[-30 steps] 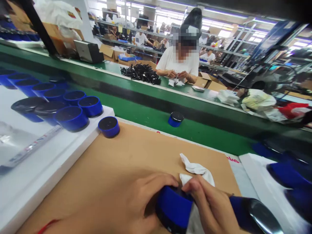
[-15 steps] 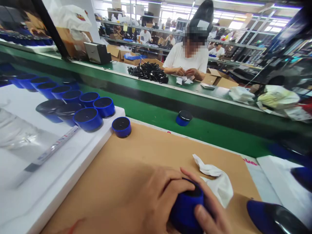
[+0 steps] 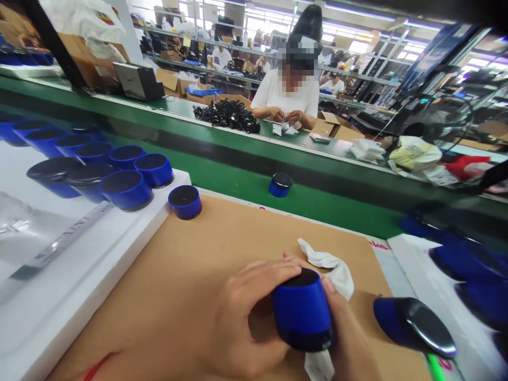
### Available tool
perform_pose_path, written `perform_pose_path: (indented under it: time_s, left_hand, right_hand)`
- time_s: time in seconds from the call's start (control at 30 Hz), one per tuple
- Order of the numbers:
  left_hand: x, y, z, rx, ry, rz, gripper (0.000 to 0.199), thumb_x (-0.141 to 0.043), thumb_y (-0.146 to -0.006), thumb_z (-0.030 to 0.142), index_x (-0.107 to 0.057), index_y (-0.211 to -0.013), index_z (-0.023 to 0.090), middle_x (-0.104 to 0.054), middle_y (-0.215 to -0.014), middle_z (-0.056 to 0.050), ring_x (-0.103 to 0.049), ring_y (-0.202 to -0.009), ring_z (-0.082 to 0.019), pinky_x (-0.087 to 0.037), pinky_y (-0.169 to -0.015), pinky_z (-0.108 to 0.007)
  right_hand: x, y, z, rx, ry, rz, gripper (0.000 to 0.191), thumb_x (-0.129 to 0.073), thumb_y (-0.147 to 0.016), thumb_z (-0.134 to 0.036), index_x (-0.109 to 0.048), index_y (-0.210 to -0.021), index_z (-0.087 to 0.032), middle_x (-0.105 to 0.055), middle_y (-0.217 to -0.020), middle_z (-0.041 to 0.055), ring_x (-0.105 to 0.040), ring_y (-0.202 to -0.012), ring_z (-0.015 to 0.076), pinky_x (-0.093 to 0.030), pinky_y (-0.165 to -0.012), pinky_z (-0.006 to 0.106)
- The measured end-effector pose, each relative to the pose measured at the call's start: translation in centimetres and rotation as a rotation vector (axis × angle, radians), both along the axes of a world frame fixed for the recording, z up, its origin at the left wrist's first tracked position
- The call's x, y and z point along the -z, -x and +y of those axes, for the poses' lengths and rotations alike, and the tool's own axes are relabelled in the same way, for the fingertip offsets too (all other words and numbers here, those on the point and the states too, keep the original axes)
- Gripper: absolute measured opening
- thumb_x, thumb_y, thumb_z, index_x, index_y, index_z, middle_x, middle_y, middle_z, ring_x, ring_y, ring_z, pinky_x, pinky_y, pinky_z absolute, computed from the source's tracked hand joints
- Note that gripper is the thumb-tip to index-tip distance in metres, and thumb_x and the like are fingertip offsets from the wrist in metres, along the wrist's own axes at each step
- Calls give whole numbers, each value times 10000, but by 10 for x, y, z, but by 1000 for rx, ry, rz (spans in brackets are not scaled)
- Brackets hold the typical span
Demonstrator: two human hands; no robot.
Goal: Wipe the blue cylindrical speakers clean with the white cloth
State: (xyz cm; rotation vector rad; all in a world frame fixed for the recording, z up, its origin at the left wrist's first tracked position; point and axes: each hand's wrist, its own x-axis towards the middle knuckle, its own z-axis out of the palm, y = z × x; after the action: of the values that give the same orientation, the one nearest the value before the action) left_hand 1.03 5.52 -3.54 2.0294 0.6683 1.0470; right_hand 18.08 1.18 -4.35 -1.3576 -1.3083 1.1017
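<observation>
We see a blue speaker (image 3: pixel 302 312) with a black top. The cloth (image 3: pixel 331 267) is white, the conveyor belt (image 3: pixel 238 182) green, the mat (image 3: pixel 222 238) brown.

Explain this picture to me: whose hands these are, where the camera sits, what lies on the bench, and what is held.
There is no machine here. The view comes from a camera worn on a person's head, looking forward and down at that person's own two hands. The left hand and the right hand together hold a blue cylinder, with a white cloth under the right hand's grip. They work above a brown board. On the left, a white tray carries rows of similar blue cylinders; one more stands on the board, another on the green belt. A further one lies on its side at the right. Across the belt a co-worker handles small items.
</observation>
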Motion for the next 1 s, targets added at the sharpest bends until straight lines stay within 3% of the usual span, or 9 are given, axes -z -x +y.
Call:
perform_pose_path:
  time_s: [0.13, 0.23, 0.4, 0.47, 0.57, 0.67, 0.77, 0.9, 1.0]
  left_hand:
    - [-4, 7, -1, -3, -153, 5, 767, -620, -678, 83, -436, -1409, 226, -602, -1369, -114, -574, -1265, -279, -457, -1081, -449]
    - [-7, 12, -2, 10, -207, -2, 818, -650, -654, 51, -408, -1415, 227, -609, -1358, -98, -583, -1244, -237, -445, -1075, -386]
    - [-16, 12, -5, 35, 24, -67, 884, -891, -609, 343, -458, -1374, 258, -632, -1330, -54, -615, -1178, -232, -446, -1047, -363]
    - [-20, 11, -5, 76, 23, -6, 862, -895, -596, 344, -490, -1344, 209, -660, -1302, -81, -634, -1144, -248, -406, -1083, -417]
    - [-25, 12, -4, 78, 30, 92, 787, -871, -643, 351, -510, -1312, 147, -688, -1243, -123, -639, -1130, -266, -395, -1093, -460]
    - [-23, 15, -4, 77, 161, 91, 969, -886, -605, 446, -425, -1420, 198, -588, -1376, -141, -555, -1253, -311, -408, -1092, -502]
    - [-20, 20, -6, 79, 475, -14, 1092, -756, -641, 693, -264, -1525, 281, -355, -1569, -125, -361, -1421, -364, -292, -1155, -599]
    - [-17, 21, -10, 46, 610, -135, 950, -554, -746, 794, -309, -1517, 295, -317, -1599, -79, -276, -1467, -346, -164, -1202, -610]
    - [-15, 17, -9, 122, 613, -245, 742, -426, -887, 710, -340, -1503, 305, -352, -1588, -52, -293, -1476, -287, -172, -1225, -548]
  right_hand:
    - [3, -11, 0, -132, -104, -6, 680, -370, -949, -711, -457, -1442, -250, -429, -1493, 57, -344, -1415, 264, -371, -1142, 407]
    - [2, -7, -3, -165, -73, 62, 702, -540, -894, -684, -460, -1431, -240, -439, -1483, 74, -364, -1402, 286, -418, -1107, 396]
    - [-10, 10, -10, -177, 323, 504, 651, -367, -936, -711, -606, -1252, -195, -709, -1028, 118, -696, -977, 295, -599, -832, 425]
    - [-11, 14, -8, -277, 349, 690, 620, -455, -903, -716, -633, -1211, -209, -714, -897, 91, -719, -786, 275, -620, -699, 396]
    - [-10, 16, -5, -386, 301, 843, 547, -472, -922, -677, -672, -1153, -224, -694, -806, 71, -710, -737, 253, -610, -644, 362]
    - [-13, 15, -6, -373, 345, 775, 607, -498, -863, -753, -718, -970, -197, -685, -774, 103, -704, -850, 299, -604, -702, 404]
    - [-19, 13, -8, -222, 329, 696, 601, -685, -713, -773, -699, -977, -234, -713, -945, 91, -690, -933, 301, -595, -743, 386]
    - [-18, 12, -6, -76, 256, 777, 623, -721, -729, -716, -630, -1184, -300, -701, -1122, 34, -672, -1012, 238, -554, -813, 298]
    - [-13, 10, -3, 19, -40, 384, 632, -836, -683, -599, -594, -1222, -374, -630, -1272, -39, -574, -1206, 198, -462, -1001, 248]
